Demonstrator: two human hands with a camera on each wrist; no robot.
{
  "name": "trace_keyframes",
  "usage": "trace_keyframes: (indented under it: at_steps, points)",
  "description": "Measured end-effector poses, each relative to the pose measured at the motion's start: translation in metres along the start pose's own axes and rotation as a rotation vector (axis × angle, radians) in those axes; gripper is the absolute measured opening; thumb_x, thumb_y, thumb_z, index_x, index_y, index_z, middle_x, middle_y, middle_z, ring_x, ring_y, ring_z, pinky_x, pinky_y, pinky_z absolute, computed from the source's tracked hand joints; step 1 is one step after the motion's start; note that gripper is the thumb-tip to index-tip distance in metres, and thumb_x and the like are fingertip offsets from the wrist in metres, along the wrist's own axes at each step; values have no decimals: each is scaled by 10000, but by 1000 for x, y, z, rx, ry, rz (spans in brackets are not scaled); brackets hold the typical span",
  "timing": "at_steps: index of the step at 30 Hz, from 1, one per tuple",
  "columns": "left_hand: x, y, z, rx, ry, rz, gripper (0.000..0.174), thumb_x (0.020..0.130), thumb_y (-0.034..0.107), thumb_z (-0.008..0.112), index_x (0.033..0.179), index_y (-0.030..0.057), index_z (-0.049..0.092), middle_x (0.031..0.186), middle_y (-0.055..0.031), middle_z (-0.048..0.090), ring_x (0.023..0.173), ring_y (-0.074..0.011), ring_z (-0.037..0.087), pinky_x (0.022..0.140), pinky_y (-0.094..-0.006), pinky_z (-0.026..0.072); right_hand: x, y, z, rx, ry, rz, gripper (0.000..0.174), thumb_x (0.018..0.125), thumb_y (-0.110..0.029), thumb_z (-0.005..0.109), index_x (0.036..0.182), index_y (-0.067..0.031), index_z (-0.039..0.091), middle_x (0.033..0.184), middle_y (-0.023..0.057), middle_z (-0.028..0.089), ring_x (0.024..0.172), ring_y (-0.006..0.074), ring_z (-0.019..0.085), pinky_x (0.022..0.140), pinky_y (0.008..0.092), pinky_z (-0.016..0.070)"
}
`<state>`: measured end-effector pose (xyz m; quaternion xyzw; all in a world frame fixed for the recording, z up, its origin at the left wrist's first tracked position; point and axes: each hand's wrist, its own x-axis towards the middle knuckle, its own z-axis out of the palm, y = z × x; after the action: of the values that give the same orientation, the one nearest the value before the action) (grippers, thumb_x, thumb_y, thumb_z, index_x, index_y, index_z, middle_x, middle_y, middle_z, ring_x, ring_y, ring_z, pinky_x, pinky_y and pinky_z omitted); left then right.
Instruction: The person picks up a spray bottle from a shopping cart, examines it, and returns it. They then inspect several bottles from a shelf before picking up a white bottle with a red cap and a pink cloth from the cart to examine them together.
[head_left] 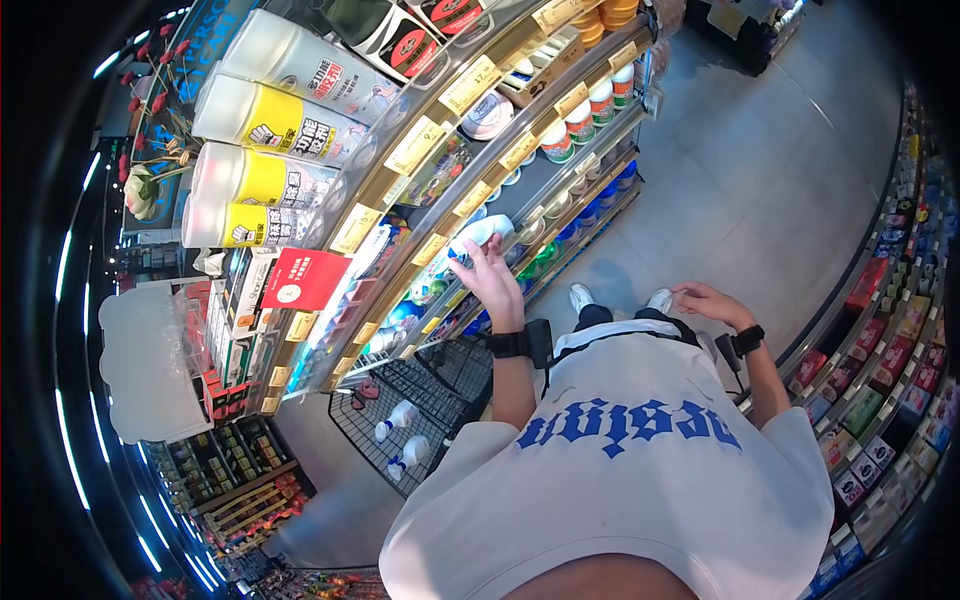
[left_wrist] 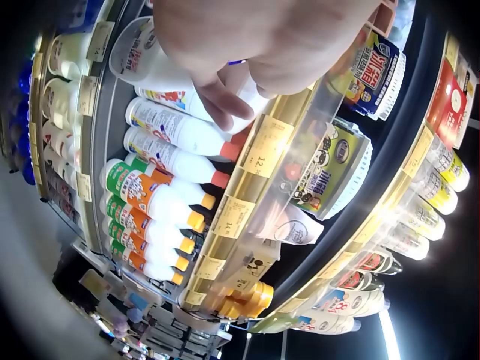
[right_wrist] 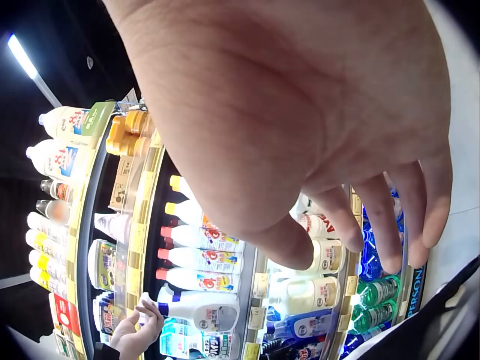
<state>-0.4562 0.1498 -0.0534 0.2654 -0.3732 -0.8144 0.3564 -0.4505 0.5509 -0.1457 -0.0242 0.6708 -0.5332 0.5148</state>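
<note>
A white bottle (head_left: 482,234) with a dark blue top lies sideways at the shelf in the head view. My left hand (head_left: 492,285) grips its top end; in the right wrist view, the fingers of that hand (right_wrist: 139,330) curl at the blue neck of the bottle (right_wrist: 210,310). From the left wrist, the hand (left_wrist: 262,45) hides much of the bottle's top, and the white body (left_wrist: 142,56) shows beside it. My right hand (head_left: 708,303) hangs in front of the body, holding nothing, with relaxed fingers.
White bottles with red caps (left_wrist: 180,161) stand beside the held one. Price-tag rails (left_wrist: 266,146) edge the shelves. Below my left arm is a black wire cart (head_left: 365,450) with white bottles (head_left: 400,415) inside. Another stocked shelf (head_left: 870,400) curves along the right.
</note>
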Motion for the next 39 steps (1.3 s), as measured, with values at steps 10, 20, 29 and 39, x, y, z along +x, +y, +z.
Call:
trace_keyframes:
  at_steps: [10,20,29,39]
  points:
    - [-8,-1,1,111,-167,14,428,1020,172,565,1341,51,309,1153,-168,592,956,-249,651,874,-359,554,-1,0,-12,-9,-1,-7,435,994,-332,553,1328,-54,533,1103,25,635,1008,118,588,924,271,472]
    - [-9,5,14,192,-217,10,413,1022,174,559,1326,40,314,1187,-191,594,963,-273,661,875,-373,559,3,-18,-14,-5,-5,21,442,985,-322,565,1342,-65,526,1103,26,643,1013,118,591,927,269,472]
    - [1,-7,10,167,-167,14,450,1042,183,508,1348,44,209,1209,-266,569,1055,-339,660,961,-432,544,9,-12,-11,1,-2,31,457,981,-339,574,1337,-56,525,1083,28,642,1019,120,584,926,272,469]
    - [40,-3,-10,228,-132,-22,360,1020,27,394,1295,-104,203,1213,-360,544,1143,-424,612,1028,-451,531,9,-5,-9,32,4,7,436,986,-319,568,1333,-58,527,1097,22,633,1017,113,582,925,265,467]
